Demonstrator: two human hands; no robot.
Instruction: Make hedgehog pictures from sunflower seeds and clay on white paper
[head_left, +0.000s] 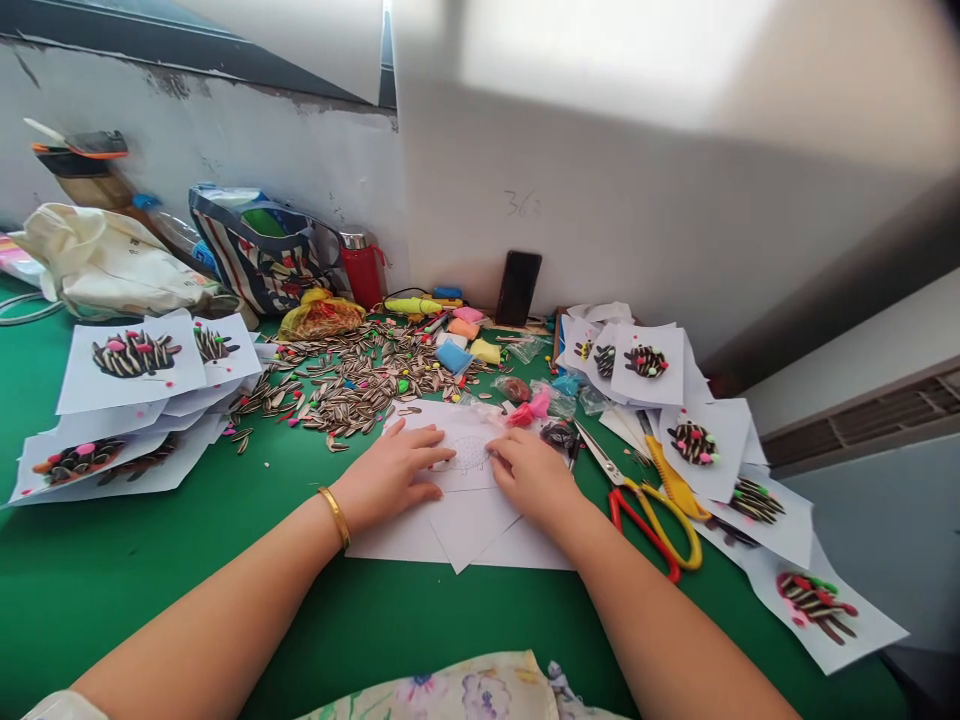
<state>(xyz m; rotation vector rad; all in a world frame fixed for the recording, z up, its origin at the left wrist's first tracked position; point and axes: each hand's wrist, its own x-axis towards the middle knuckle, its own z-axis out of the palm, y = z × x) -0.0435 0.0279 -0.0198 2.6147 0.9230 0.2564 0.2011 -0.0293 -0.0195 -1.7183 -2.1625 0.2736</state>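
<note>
My left hand [394,470] lies flat with fingers stretched out on a white sheet [469,505] that bears a faint pencil outline of a hedgehog [471,455]. My right hand [529,470] rests at the sheet's right side, fingers curled and pinched at the drawing's edge; what they hold is too small to make out. More blank sheets lie under this one. A gold bangle [334,516] circles my left wrist.
A heap of sunflower seeds [352,375] spreads behind the sheet on the green table [150,560]. Finished seed-hedgehog pictures lie stacked at left [131,360] and right [701,440]. Scissors [656,515], clay pieces [469,345], a phone [518,288], a red bottle [363,268] and bags [255,245] stand near the wall.
</note>
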